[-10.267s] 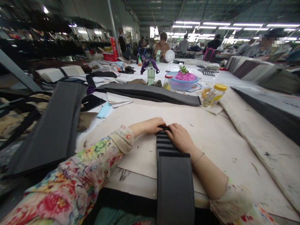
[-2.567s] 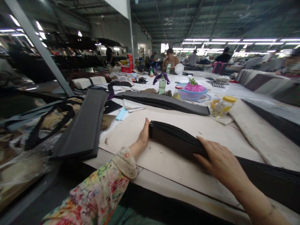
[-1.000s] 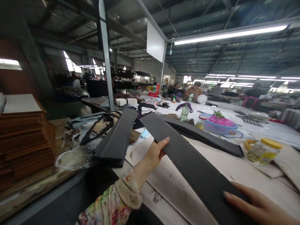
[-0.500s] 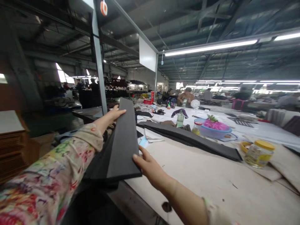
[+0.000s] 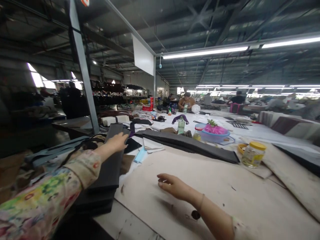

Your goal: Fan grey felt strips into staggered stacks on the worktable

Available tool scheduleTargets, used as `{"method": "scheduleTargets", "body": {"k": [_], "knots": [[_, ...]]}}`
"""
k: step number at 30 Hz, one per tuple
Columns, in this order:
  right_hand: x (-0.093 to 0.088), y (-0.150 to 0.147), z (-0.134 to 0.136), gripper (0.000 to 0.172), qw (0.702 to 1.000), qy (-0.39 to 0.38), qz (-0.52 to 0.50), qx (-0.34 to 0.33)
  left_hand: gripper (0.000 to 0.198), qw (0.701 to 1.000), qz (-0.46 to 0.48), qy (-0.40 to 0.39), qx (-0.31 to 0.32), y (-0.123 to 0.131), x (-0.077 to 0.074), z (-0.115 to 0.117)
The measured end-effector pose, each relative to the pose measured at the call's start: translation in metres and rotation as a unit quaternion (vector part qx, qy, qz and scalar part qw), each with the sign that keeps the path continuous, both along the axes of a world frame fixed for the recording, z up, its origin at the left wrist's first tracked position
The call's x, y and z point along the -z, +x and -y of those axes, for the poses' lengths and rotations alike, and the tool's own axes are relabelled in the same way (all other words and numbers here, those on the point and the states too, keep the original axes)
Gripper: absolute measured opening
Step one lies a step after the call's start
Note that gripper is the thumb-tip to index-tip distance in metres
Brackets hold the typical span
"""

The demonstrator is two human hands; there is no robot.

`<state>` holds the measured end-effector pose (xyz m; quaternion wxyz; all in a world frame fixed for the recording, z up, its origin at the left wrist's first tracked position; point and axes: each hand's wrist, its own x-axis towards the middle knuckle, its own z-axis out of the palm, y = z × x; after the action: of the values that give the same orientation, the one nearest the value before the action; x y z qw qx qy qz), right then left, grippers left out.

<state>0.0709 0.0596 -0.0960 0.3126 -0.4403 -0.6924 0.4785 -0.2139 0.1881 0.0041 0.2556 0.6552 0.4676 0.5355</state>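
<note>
Looking forward and slightly down from the person's head, facing across the table (image 5: 222, 120) toward the far lamps (image 5: 267, 86), seeing the left hand (image 5: 116, 142) and right hand (image 5: 173, 185) from close by.

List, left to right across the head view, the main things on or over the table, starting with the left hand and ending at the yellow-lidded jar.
Left hand, light-blue piece, right hand, blue basin, yellow-lidded jar.

Factory workshop floor: metal-beamed roof (image 5: 175, 20), long tube lights (image 5: 205, 53), big bench (image 5: 220, 120) with stacks of dark strips (image 5: 107, 175) near left, several people (image 5: 187, 102) far across the hall.
</note>
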Motion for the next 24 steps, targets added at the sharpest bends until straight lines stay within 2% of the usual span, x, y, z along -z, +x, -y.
{"method": "scheduleTargets", "body": {"k": [2, 3, 4, 5, 7, 10, 13, 16, 19, 24], "knots": [[0.002, 0.031, 0.004, 0.048, 0.998, -0.009, -0.027, 0.056, 0.044, 0.997, -0.049, 0.0, 0.062, 0.057, 0.0, 0.01], [0.004, 0.047, 0.006, 0.048, 0.995, -0.015, -0.044, 0.088, 0.047, 0.991, -0.08, 0.008, 0.108, 0.088, 0.004, 0.02], [0.007, 0.063, 0.009, 0.05, 0.99, -0.019, -0.063, 0.123, 0.048, 0.971, -0.15, 0.05, 0.177, 0.12, 0.01, 0.033], [0.01, 0.079, 0.013, 0.051, 0.984, -0.021, -0.085, 0.159, 0.048, 0.945, -0.204, 0.095, 0.238, 0.15, 0.019, 0.048], [0.015, 0.108, 0.021, 0.053, 0.965, -0.015, -0.133, 0.228, 0.048, 0.902, -0.242, 0.167, 0.316, 0.203, 0.039, 0.078], [0.016, 0.141, 0.029, 0.054, 0.932, 0.013, -0.203, 0.3, 0.055, 0.878, -0.242, 0.199, 0.362, 0.257, 0.074, 0.109], [0.013, 0.155, 0.029, 0.05, 0.913, 0.046, -0.255, 0.315, 0.057, 0.878, -0.274, 0.181, 0.349, 0.285, 0.104, 0.119], [0.012, 0.153, 0.026, 0.045, 0.913, 0.058, -0.278, 0.294, 0.058, 0.873, -0.337, 0.175, 0.306, 0.293, 0.122, 0.118], [0.013, 0.144, 0.026, 0.046, 0.915, 0.063, -0.288, 0.276, 0.061, 0.869, -0.374, 0.19, 0.261, 0.291, 0.128, 0.118], [0.014, 0.135, 0.029, 0.042, 0.912, 0.074, -0.286, 0.285, 0.059, 0.85, -0.425, 0.235, 0.205, 0.287, 0.129, 0.125]]}}
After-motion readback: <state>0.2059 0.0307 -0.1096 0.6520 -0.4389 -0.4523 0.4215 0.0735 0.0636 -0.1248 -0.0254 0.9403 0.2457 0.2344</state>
